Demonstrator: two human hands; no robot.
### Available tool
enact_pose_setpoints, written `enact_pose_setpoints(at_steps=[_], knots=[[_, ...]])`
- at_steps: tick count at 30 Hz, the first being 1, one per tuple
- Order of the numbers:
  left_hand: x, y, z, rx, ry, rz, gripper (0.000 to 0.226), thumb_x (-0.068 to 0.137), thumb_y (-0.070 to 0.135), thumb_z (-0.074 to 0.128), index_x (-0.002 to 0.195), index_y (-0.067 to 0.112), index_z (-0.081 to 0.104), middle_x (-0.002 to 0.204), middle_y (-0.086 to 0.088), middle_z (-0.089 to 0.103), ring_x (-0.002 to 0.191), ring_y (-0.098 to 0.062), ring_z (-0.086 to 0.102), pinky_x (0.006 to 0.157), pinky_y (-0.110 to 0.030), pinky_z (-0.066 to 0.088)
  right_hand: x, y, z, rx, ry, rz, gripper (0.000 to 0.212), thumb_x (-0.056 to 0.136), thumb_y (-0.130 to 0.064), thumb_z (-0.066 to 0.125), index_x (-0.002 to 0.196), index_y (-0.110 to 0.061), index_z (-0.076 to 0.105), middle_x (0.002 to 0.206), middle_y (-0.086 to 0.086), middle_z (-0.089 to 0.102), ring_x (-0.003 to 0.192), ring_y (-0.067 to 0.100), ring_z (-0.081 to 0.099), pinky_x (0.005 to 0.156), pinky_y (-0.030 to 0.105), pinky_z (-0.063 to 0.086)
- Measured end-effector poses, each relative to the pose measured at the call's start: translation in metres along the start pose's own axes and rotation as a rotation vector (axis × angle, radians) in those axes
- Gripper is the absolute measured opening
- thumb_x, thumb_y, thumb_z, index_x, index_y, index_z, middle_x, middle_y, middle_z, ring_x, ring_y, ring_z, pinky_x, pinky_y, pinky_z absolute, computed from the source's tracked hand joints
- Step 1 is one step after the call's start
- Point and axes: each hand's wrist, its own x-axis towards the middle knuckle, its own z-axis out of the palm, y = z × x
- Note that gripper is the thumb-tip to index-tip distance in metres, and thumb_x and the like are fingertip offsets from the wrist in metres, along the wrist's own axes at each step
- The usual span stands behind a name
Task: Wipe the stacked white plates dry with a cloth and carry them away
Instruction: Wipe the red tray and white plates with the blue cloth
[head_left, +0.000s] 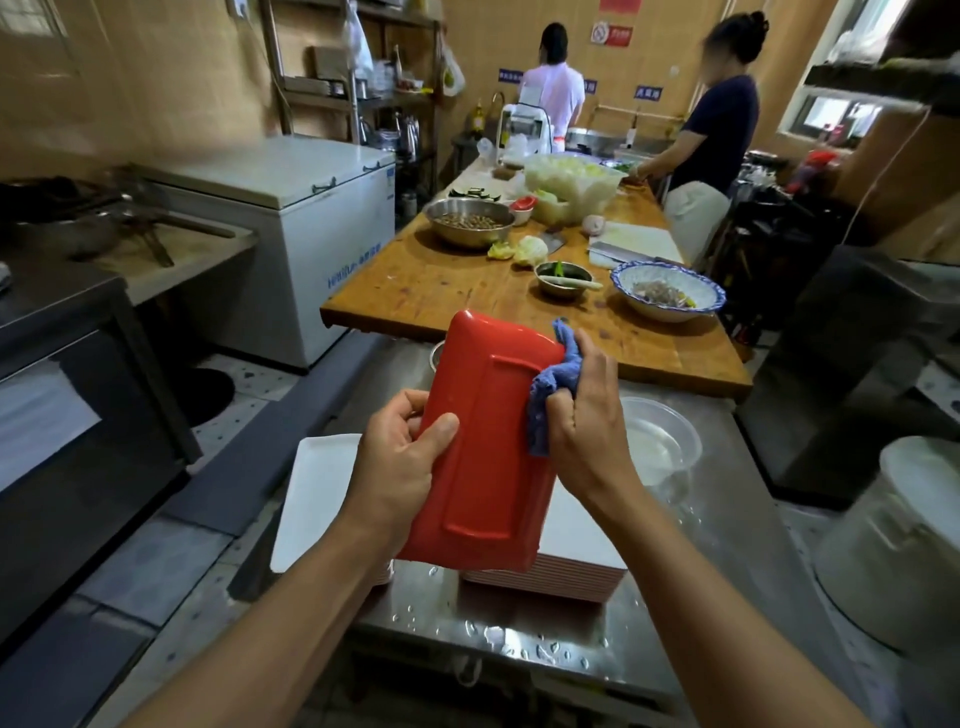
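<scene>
The steel counter (519, 639) is near, with water drops on it. On it sit two piles of white plates: one stack (571, 566) under the hands and one plate pile (317, 499) just to its left. I cannot count the plates in each pile. One plate (488, 441) is held up over the stack, red back toward us. The left hand (405, 457) grips its near left edge, fingers curled behind and thumb on the back. The right hand (582, 410) squeezes one blue cloth (556, 379) against the plate's right edge. To dry it well, I think the left hand should hold tight while the cloth rubs along every edge, then the other side.
</scene>
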Motion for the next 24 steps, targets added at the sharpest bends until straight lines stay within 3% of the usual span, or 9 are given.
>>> enact_pose_setpoints(at_steps=[3, 6, 7, 9, 10, 13, 16, 20, 24], knots=[[0.001, -0.002, 0.007, -0.070, -0.008, -0.004, 0.008, 0.090, 0.008, 0.056, 0.098, 0.010, 0.055, 0.071, -0.001, 0.072, 0.064, -0.015, 0.069, 0.055, -0.028, 0.056, -0.009, 0.001, 0.002, 0.063, 0.019, 0.069, 0.074, 0.078, -0.016, 0.036, 0.149, -0.014, 0.016, 0.123, -0.004, 0.032, 0.110, -0.001, 0.034, 0.087, -0.007, 0.019], [0.008, -0.001, 0.010, -0.124, 0.010, 0.021, 0.008, 0.091, 0.007, 0.055, 0.097, 0.013, 0.055, 0.072, 0.001, 0.072, 0.065, -0.013, 0.070, 0.055, -0.025, 0.055, -0.033, 0.006, 0.005, 0.066, -0.025, 0.112, 0.073, 0.086, -0.007, 0.046, 0.149, -0.010, 0.011, 0.121, -0.005, 0.031, 0.104, -0.011, 0.029, 0.083, -0.010, 0.016], [0.011, -0.001, 0.011, -0.135, 0.014, 0.033, 0.009, 0.091, 0.008, 0.055, 0.097, 0.014, 0.055, 0.074, 0.002, 0.073, 0.066, -0.013, 0.070, 0.056, -0.025, 0.055, -0.040, 0.008, 0.005, 0.072, -0.051, 0.133, 0.074, 0.086, -0.004, 0.049, 0.149, -0.011, 0.012, 0.123, -0.005, 0.032, 0.108, -0.008, 0.030, 0.088, -0.007, 0.018], [0.015, -0.002, 0.014, -0.127, 0.011, 0.054, 0.010, 0.091, 0.011, 0.056, 0.098, 0.017, 0.054, 0.079, 0.003, 0.073, 0.071, -0.015, 0.071, 0.059, -0.027, 0.056, -0.045, 0.008, 0.001, 0.163, -0.118, 0.224, 0.071, 0.084, -0.005, 0.052, 0.147, -0.015, 0.020, 0.130, -0.001, 0.042, 0.117, 0.006, 0.042, 0.101, 0.012, 0.030], [0.014, -0.004, 0.015, -0.117, 0.002, 0.060, 0.010, 0.090, 0.013, 0.057, 0.099, 0.017, 0.054, 0.082, 0.003, 0.073, 0.074, -0.016, 0.071, 0.061, -0.028, 0.056, -0.042, 0.009, -0.002, 0.241, -0.133, 0.285, 0.064, 0.083, -0.002, 0.053, 0.141, -0.017, 0.030, 0.126, 0.004, 0.051, 0.113, 0.012, 0.052, 0.099, 0.022, 0.040], [0.011, -0.008, 0.019, -0.042, -0.037, 0.051, 0.014, 0.090, 0.021, 0.056, 0.102, 0.021, 0.051, 0.092, 0.001, 0.072, 0.083, -0.018, 0.071, 0.067, -0.034, 0.058, -0.027, 0.009, -0.016, 0.375, -0.151, 0.430, 0.041, 0.069, -0.001, 0.061, 0.106, -0.017, 0.052, 0.097, 0.011, 0.065, 0.088, 0.019, 0.064, 0.078, 0.031, 0.055], [0.010, -0.008, 0.019, 0.105, -0.105, 0.057, 0.016, 0.094, 0.019, 0.052, 0.106, 0.027, 0.046, 0.108, -0.004, 0.065, 0.095, -0.019, 0.067, 0.081, -0.044, 0.056, -0.021, 0.013, -0.022, 0.392, -0.139, 0.514, 0.054, 0.050, -0.013, 0.061, 0.102, -0.004, 0.052, 0.098, 0.021, 0.066, 0.090, 0.033, 0.066, 0.083, 0.048, 0.055], [0.010, -0.003, 0.012, 0.280, -0.240, 0.028, 0.044, 0.085, 0.024, 0.067, 0.118, 0.034, 0.041, 0.122, 0.002, 0.058, 0.108, -0.008, 0.059, 0.094, -0.040, 0.051, -0.017, 0.018, -0.025, 0.361, -0.102, 0.497, 0.054, 0.047, -0.015, 0.066, 0.099, -0.009, 0.053, 0.096, 0.016, 0.067, 0.090, 0.031, 0.066, 0.080, 0.045, 0.056], [0.018, 0.016, 0.008, 0.574, -0.153, 0.180, 0.092, 0.071, 0.033, 0.080, 0.142, 0.032, 0.022, 0.135, 0.003, 0.042, 0.119, -0.005, 0.045, 0.097, -0.030, 0.039, -0.013, 0.024, -0.035, 0.143, -0.140, 0.387, 0.057, 0.044, -0.022, 0.068, 0.098, -0.016, 0.051, 0.085, 0.004, 0.066, 0.081, 0.021, 0.064, 0.071, 0.036, 0.054]])
